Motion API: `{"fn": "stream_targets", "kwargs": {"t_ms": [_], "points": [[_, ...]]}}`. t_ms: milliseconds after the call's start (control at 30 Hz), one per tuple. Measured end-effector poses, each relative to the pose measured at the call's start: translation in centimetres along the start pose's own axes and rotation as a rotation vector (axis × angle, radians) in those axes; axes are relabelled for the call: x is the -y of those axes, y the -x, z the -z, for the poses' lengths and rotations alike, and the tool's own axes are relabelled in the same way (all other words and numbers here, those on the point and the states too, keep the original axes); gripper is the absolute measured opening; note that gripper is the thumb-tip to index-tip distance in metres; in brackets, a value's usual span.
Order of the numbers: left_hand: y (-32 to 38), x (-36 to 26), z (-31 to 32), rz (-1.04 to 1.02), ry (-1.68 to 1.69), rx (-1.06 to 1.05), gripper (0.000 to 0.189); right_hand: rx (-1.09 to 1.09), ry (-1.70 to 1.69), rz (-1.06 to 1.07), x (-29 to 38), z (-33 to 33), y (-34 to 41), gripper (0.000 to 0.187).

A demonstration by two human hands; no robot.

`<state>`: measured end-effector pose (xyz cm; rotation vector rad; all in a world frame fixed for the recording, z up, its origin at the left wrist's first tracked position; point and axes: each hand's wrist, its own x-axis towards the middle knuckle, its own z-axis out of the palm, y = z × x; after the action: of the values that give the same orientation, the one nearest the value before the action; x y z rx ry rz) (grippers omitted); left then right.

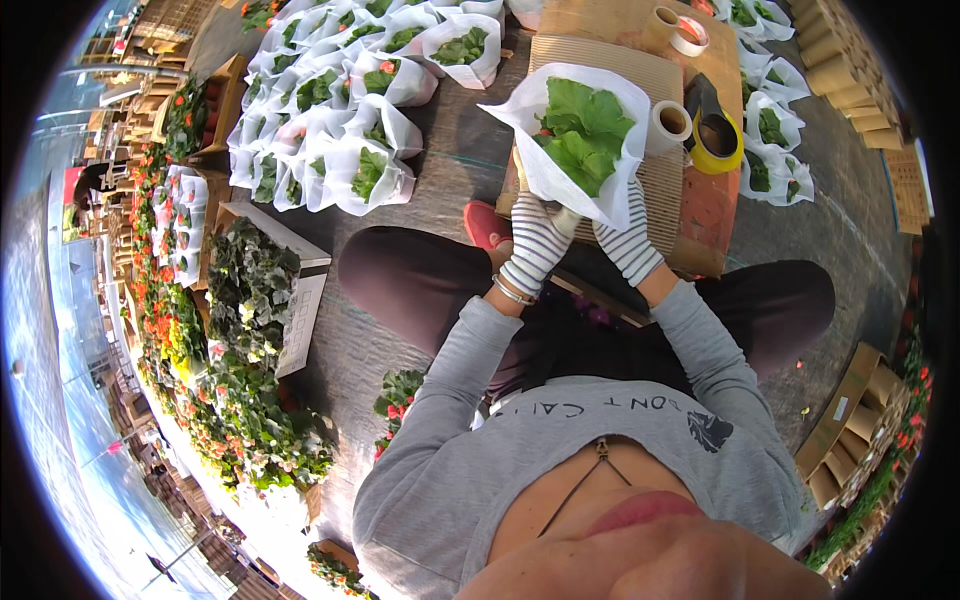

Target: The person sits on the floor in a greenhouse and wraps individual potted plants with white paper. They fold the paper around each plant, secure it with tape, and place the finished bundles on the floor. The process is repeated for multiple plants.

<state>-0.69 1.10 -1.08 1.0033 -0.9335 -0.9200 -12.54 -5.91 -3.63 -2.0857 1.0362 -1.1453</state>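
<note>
A leafy potted plant (585, 131) in a white paper-like sleeve is held between my two gloved hands, above a corrugated cardboard sheet (607, 56). My left hand (536, 229), in a striped knit glove with a bracelet at the wrist, grips the sleeve's lower left side. On the lower right side is my right hand (628, 225), its fingers partly hidden by the sleeve. The pot cannot be seen. Right of the plant stand a white roll (669, 127) and a tape dispenser with yellow tape (716, 142). Farther back lie a roll of white tape (689, 36) and a cardboard tube (661, 28).
Many sleeved plants (375, 176) stand on the floor at the upper left, others (776, 176) at the right. A box of dark-leaved plants (300, 300) is at the left. Cardboard boxes (847, 412) stand at the lower right. A red shoe (486, 225) is by the work surface.
</note>
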Motion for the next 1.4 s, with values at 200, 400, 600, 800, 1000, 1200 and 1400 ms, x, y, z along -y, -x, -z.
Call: {"fn": "stream_targets", "kwargs": {"t_ms": [200,400,600,800,1000,1200,1400], "points": [[0.2,1.4,-1.1,0.35,0.788,0.103,0.06,0.139,-0.262,-0.087,0.2,-0.7,1.5,0.024],[0.7,1.3,0.5,0.07,-0.148,0.095,0.056,0.397,-0.191,-0.038,3.2,4.8,0.0,0.048],[-0.1,-0.5,0.1,0.456,0.898,-0.022,0.056,0.249,-1.645,-0.856,1.0,4.7,-3.2,0.035],[0.1,-1.5,0.8,0.624,0.796,0.025,0.057,0.071,-1.418,-0.77,1.2,1.1,-2.2,0.008],[-0.7,-1.4,0.8,0.636,0.608,0.075,0.054,0.457,-1.847,-0.644,1.4,3.8,-2.4,0.033],[-1.6,0.8,0.7,0.681,0.7,0.088,0.054,0.607,-2.045,-0.486,0.5,2.7,-3.0,0.046],[-0.6,1.5,3.1,0.112,-0.21,0.204,0.053,0.313,-0.75,-0.366,3.7,7.1,-7.0,0.032]]}}
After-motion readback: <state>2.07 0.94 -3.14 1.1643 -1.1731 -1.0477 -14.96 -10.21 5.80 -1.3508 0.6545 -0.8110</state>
